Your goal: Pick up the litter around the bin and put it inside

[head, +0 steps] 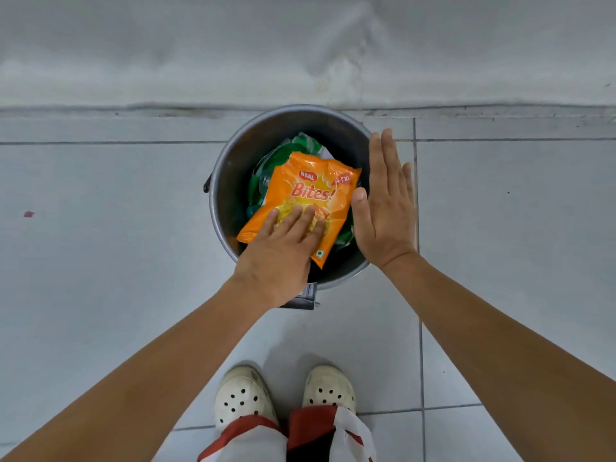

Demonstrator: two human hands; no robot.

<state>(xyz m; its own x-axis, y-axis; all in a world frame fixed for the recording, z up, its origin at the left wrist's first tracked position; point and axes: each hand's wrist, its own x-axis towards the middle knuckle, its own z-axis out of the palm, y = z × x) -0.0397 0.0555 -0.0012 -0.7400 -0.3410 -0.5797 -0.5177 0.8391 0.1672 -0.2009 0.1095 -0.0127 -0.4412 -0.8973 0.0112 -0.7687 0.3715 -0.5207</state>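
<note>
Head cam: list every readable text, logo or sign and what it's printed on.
"REAL": red oval logo on the orange snack packet in the bin.
"Bites!": large red lettering on the same packet, under the logo.
Red price burst at the packet's upper right corner: too blurred to read.
Small green square mark near the packet's lower corner: a symbol, no words.
Green wrappers underneath: no legible text.

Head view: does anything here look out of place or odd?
The orange snack packet lies tilted atop green wrappers in the bin, not yet sunk in; the left hand presses it. A small reddish scrap lies on the floor far left.
</note>
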